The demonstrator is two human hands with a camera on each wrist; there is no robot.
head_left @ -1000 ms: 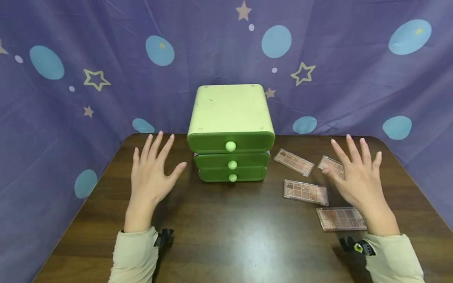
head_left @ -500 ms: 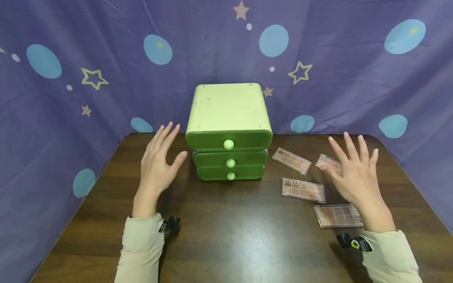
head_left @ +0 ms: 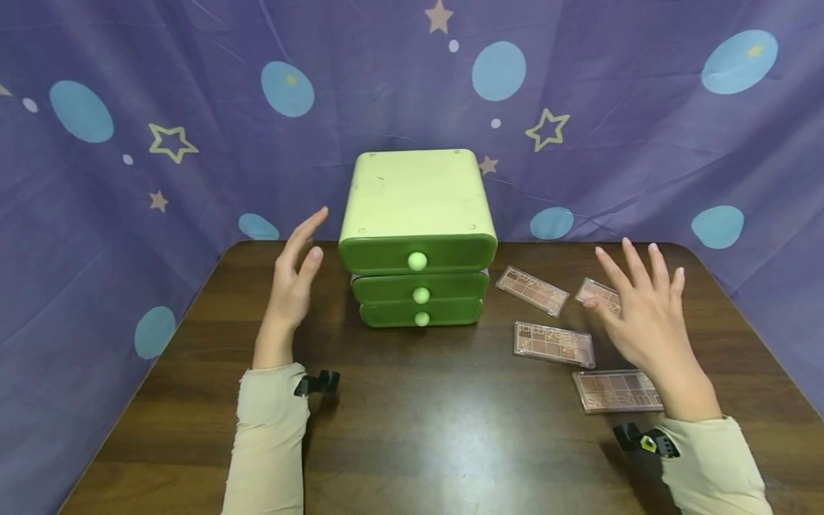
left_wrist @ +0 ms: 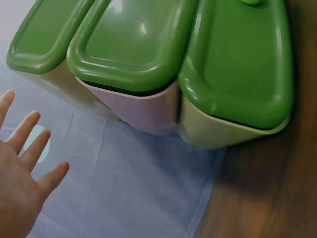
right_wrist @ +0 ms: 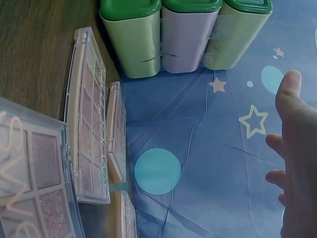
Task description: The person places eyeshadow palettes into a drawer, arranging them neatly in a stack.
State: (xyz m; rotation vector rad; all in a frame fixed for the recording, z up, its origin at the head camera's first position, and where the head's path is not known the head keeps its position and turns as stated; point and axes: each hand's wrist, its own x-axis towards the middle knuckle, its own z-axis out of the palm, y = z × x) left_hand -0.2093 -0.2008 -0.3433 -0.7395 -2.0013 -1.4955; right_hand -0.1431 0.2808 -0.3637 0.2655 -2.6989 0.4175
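Note:
A three-tier drawer box with a pale green top (head_left: pixel 418 189) and dark green fronts stands at the back middle of the table. Each front has a round light green knob (head_left: pixel 417 262). My left hand (head_left: pixel 291 286) is raised just left of the box, thumb and fingers apart, holding nothing; the left wrist view shows its spread fingers beside the drawers (left_wrist: pixel 131 42). Over the right side, my right hand (head_left: pixel 650 325) hovers with fingers spread and nothing held. It partly covers an eyeshadow palette (head_left: pixel 595 295) behind it and overlaps the edge of a nearer palette (head_left: pixel 614 391).
Two more clear-lidded eyeshadow palettes lie right of the box, one at the back (head_left: pixel 533 291) and one nearer (head_left: pixel 553 344). A purple curtain (head_left: pixel 399 86) with stars and blue ovals hangs behind the brown wooden table (head_left: pixel 412 415).
My left hand has moved right and forward toward the box, turning so its thumb side faces the camera. The right hand, drawer box and palettes stay about where they were.

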